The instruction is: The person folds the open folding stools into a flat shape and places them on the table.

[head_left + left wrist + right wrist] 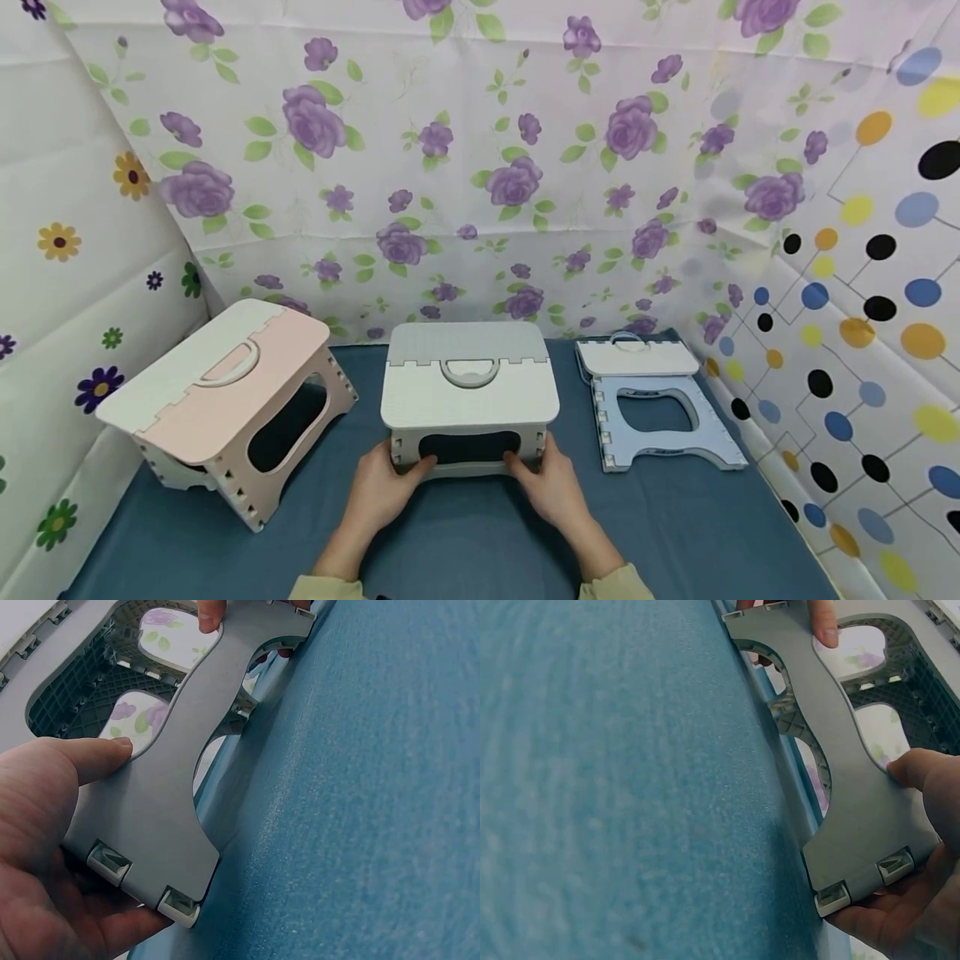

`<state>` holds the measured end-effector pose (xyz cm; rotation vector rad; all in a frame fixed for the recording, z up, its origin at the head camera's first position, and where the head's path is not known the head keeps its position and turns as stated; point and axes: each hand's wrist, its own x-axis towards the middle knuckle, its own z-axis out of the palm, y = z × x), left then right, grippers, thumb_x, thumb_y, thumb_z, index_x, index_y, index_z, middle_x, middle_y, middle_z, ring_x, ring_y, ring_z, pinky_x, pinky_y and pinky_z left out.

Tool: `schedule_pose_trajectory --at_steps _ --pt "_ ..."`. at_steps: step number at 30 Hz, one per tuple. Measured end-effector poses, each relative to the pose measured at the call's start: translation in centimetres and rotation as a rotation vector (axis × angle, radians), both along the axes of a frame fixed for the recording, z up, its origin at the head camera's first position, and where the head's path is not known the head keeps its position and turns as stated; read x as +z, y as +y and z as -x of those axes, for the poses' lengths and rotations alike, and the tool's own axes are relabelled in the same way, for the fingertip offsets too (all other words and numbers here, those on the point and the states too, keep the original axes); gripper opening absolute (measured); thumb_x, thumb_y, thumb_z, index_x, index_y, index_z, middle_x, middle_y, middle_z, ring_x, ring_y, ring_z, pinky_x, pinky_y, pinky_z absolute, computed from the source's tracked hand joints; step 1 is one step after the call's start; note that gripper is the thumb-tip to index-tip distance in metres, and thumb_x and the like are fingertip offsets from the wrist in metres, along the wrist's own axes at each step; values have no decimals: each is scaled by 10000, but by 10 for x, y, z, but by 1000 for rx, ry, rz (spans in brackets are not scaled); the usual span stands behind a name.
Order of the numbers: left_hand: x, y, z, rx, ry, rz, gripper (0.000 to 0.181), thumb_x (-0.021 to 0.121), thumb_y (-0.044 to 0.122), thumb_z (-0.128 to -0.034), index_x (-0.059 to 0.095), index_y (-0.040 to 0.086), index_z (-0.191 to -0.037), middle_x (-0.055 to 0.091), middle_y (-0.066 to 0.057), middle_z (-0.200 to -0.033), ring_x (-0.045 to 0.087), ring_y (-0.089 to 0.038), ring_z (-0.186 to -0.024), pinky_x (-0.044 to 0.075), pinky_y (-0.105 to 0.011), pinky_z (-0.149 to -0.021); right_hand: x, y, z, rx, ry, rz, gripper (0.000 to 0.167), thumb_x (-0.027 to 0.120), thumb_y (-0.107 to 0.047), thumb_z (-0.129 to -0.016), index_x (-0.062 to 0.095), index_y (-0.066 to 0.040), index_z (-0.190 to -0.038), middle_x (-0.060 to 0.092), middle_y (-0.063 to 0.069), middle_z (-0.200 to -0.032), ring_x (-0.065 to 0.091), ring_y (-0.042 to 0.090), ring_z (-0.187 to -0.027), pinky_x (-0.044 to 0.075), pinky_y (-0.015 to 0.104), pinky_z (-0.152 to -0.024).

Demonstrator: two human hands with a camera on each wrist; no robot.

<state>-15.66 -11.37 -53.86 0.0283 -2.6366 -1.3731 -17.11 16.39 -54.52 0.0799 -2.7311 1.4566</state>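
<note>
A grey and white folding step stool (470,400) stands unfolded in the middle of the table, its handle on top. My left hand (384,490) grips the left side of its near leg panel, the thumb on the edge of the oval opening. On the other side my right hand (551,490) holds the same panel in a mirrored way. The left wrist view shows the left hand's fingers (135,930) curled round the panel's hinged edge. In the right wrist view, the right thumb (911,766) presses the rim of the opening in the grey leg panel (847,817).
To the left stands a pink and white folding stool (247,392), unfolded and turned at an angle. A blue and white folding stool (660,408) lies folded flat on the right. Patterned cloth (465,167) hangs behind and on both sides of the blue-covered table (480,542).
</note>
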Motion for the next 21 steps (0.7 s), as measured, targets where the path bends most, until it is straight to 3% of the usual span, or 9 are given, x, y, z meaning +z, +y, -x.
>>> schedule_pose_trajectory --at_steps 16,21 --pt "0 -1 0 -17 -26 -5 538 859 331 -944 669 6 -1328 736 -180 -1249 726 -335 -1109 586 -557 -889 -2 0 2 -17 31 5 609 779 -341 -994 548 -49 -1476 685 222 -1370 692 326 -1212 569 563 -967" --pt "0 -1 -1 -23 -31 -7 537 859 351 -944 673 13 -1318 738 -171 -1242 730 -321 -1089 589 -548 -869 -3 2 3 -19 42 -1 591 784 -324 -989 562 -54 -1465 696 217 -1350 708 227 -1031 586 498 -893"
